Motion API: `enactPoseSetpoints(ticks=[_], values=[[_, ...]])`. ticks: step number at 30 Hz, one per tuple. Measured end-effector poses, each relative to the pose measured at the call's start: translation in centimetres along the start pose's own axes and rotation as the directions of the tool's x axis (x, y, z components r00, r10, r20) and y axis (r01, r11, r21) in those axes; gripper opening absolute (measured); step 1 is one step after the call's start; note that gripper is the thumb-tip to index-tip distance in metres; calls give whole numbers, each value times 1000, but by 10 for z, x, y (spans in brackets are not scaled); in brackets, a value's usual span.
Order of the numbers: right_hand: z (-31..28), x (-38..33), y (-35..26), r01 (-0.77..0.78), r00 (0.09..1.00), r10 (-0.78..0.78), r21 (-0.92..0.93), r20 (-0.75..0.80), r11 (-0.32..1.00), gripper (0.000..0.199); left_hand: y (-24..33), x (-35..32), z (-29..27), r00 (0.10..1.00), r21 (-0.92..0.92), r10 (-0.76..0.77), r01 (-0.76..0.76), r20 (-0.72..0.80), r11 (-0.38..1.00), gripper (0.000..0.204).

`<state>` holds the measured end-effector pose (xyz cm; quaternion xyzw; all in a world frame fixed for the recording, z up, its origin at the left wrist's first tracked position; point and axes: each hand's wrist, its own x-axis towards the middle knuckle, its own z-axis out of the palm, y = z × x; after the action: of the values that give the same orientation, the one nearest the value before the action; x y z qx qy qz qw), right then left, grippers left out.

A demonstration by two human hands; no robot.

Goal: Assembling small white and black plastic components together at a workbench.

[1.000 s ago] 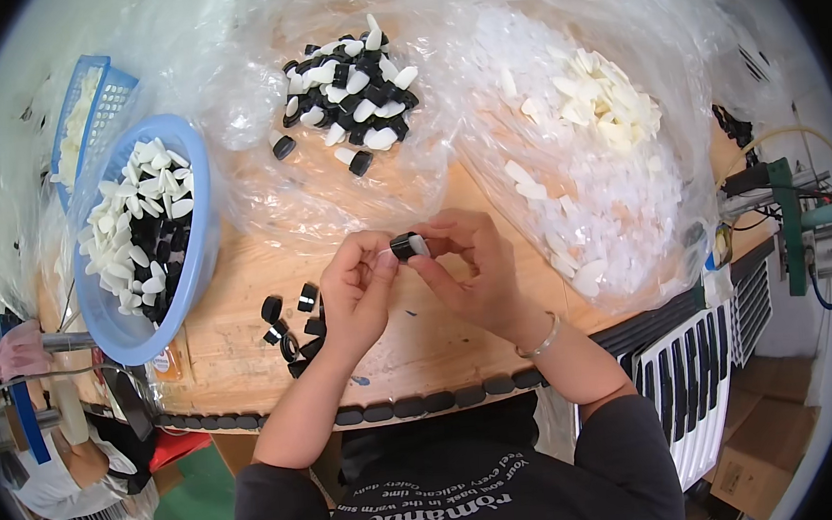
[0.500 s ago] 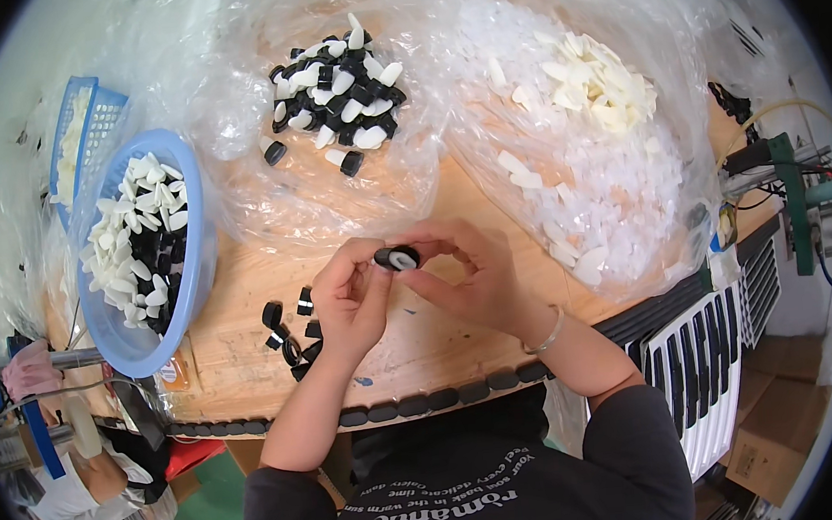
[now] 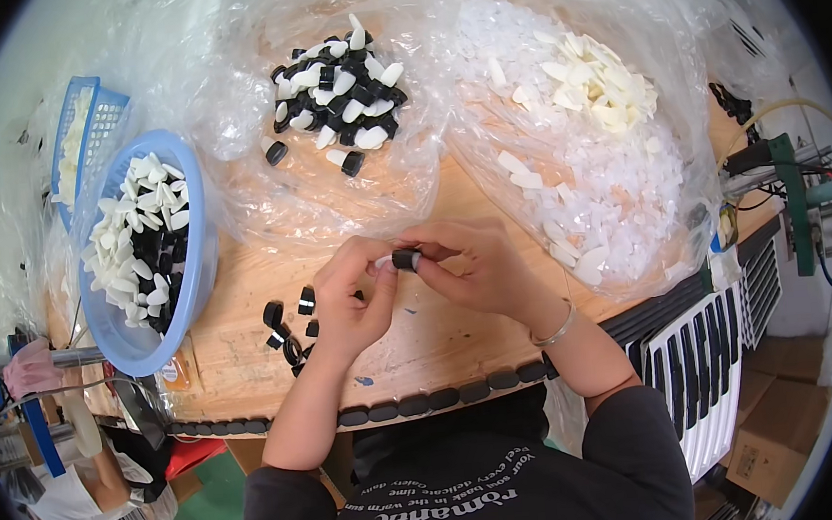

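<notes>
Fingers (L+R) curled @ blk ring.

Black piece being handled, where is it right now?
In the head view, the black piece is near the centre, between the left hand and right hand, nearer the wearer than the black-and-white pile.
</notes>
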<state>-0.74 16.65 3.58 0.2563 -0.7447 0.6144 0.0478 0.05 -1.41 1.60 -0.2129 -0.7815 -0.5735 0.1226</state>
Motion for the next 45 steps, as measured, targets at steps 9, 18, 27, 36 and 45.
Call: enactPoseSetpoints(ticks=[9, 18, 27, 36, 45], values=[[5, -4, 1, -385, 915, 385, 554, 123, 738, 20, 8, -9, 9, 954, -328, -300, 284, 3, 901, 8], [2, -2, -5, -81, 997, 82, 76, -2, 994, 26, -5, -9, 6, 976, -242, -207, 218, 70, 945, 10], [9, -6, -3, -148, 982, 187, 462, -39, 875, 21, 6, -13, 9, 961, -611, -243, 272, 131, 743, 16], [7, -5, -4, 155, 985, -159, -76, -60, 985, 38, -12, -9, 0, 984, -239, -41, 83, 174, 967, 23], [13, -8, -5, 154, 973, -167, -94, -160, 984, 33, -8, -17, 14, 991, -336, -132, 125, 2, 933, 25]])
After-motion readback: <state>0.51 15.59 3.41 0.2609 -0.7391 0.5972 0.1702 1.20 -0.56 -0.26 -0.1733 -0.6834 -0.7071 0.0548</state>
